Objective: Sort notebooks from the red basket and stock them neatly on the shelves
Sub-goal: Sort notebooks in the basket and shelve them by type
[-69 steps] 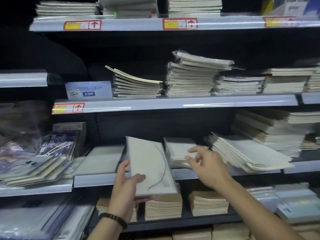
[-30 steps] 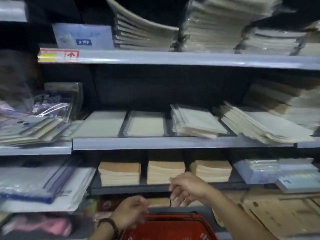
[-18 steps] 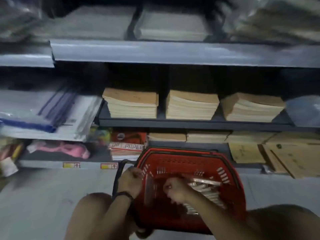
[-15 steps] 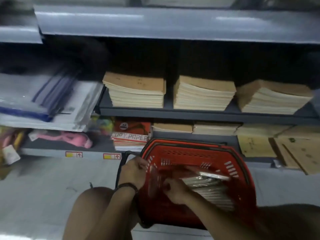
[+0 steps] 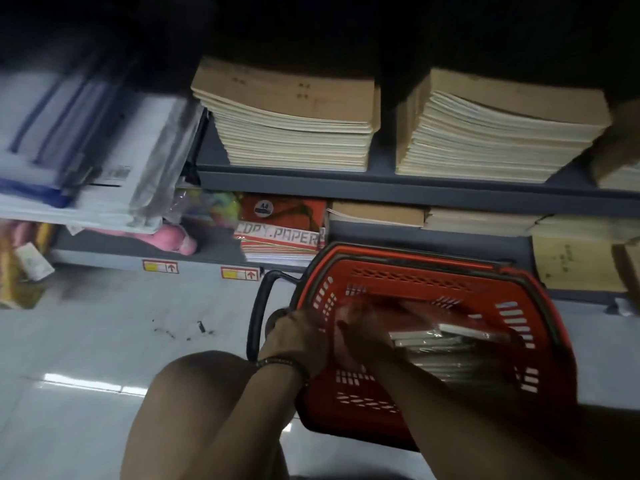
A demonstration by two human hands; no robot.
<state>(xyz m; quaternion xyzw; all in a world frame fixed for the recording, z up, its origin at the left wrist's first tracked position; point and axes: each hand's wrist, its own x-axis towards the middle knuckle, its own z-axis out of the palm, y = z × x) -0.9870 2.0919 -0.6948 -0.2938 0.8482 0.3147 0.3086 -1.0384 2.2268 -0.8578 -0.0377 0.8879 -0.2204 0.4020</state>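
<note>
The red basket (image 5: 408,263) stands on the floor in front of the lowest shelf. Inside it lies a stack of plastic-wrapped notebooks (image 5: 453,344), spines toward me. My left hand (image 5: 298,329) is closed over the basket's left rim, a dark bracelet on its wrist. My right hand (image 5: 363,336) is inside the basket at the left end of the notebook stack; it is blurred, so its hold on the stack is unclear.
The basket's black handle (image 5: 258,317) hangs down on its left side. Two tall stacks of brown-covered notebooks (image 5: 287,109) (image 5: 498,123) fill the shelf above. A red copy-paper pack (image 5: 280,230), plastic folders (image 5: 86,150) and my knee (image 5: 207,393) lie left of the basket.
The notebook I held went onto the middle shelf. My view dropped to the floor, and both hands came down to the red basket. Over the last half second the hands hardly moved.
</note>
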